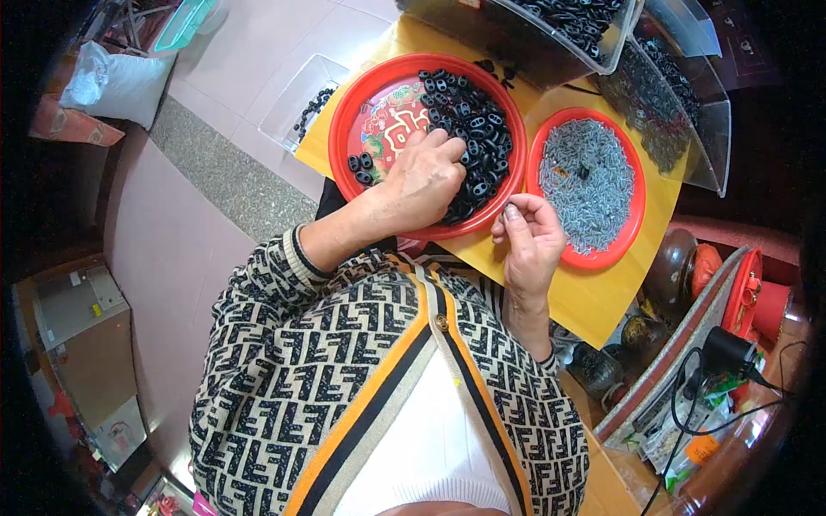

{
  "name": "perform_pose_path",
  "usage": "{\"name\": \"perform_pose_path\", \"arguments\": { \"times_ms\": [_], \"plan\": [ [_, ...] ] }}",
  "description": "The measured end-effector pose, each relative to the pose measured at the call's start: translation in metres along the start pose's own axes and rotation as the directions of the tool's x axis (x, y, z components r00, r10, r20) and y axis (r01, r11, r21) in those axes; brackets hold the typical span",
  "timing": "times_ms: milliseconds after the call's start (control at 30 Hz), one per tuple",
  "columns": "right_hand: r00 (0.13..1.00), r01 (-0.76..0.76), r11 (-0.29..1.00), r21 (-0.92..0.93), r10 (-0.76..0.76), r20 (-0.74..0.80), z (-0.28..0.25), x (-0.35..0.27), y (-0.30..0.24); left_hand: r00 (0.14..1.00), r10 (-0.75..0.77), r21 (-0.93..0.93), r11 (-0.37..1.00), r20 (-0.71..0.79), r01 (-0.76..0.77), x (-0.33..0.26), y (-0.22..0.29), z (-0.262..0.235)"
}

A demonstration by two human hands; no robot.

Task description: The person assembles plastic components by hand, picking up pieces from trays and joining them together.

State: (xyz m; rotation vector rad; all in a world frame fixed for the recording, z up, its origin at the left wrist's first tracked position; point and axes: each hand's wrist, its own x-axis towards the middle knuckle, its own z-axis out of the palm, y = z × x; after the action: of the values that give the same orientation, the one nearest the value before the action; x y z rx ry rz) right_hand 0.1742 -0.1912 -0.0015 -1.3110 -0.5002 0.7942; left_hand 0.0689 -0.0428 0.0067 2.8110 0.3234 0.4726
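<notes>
A large round red tray point(338, 112) with a printed bottom holds many small black two-holed plastic pieces point(482, 129), heaped toward its right side. My left hand point(422, 178) reaches over this heap with its fingers curled down among the pieces; what they grip is hidden. Beside the tray's lower right rim, my right hand point(529, 241) has thumb and forefinger pinched together, and what lies between them is too small to name. Just right of it sits a smaller red tray point(637, 202) full of grey metal screws point(585, 189), with a small dark piece on top.
Yellow board point(594, 301) lies under both trays. Clear plastic bins point(619, 52) of black parts stand at the far right, and another clear box point(280, 107) is at the left. Jars point(671, 267), a black adapter point(730, 351) and its cable crowd the right side.
</notes>
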Motion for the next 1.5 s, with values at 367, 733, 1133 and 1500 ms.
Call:
{"name": "perform_pose_path", "arguments": {
  "times_ms": [367, 733, 1133, 1500],
  "plan": [
    [1.000, -0.007, 1.000, -0.003, 0.007, 0.012, 0.001, -0.005, 0.004, 0.999, -0.039, -0.039, 0.999, -0.037, 0.037, -0.001, 0.002, 0.007],
    [0.996, -0.022, 0.998, 0.054, 0.017, 0.090, 0.016, 0.000, -0.011, 0.969, -0.229, -0.607, 0.784, -0.087, 0.131, -0.024, -0.006, -0.008],
    [0.950, -0.176, 0.984, 0.038, 0.160, 0.270, 0.050, 0.009, -0.020, 0.864, -0.458, -0.977, -0.132, 0.210, 0.167, -0.050, -0.008, -0.018],
    [0.967, -0.055, 0.992, -0.109, 0.081, 0.241, 0.068, 0.006, -0.030, 0.833, -0.514, -0.964, -0.251, 0.206, 0.084, -0.048, 0.002, -0.024]
  ]
}}
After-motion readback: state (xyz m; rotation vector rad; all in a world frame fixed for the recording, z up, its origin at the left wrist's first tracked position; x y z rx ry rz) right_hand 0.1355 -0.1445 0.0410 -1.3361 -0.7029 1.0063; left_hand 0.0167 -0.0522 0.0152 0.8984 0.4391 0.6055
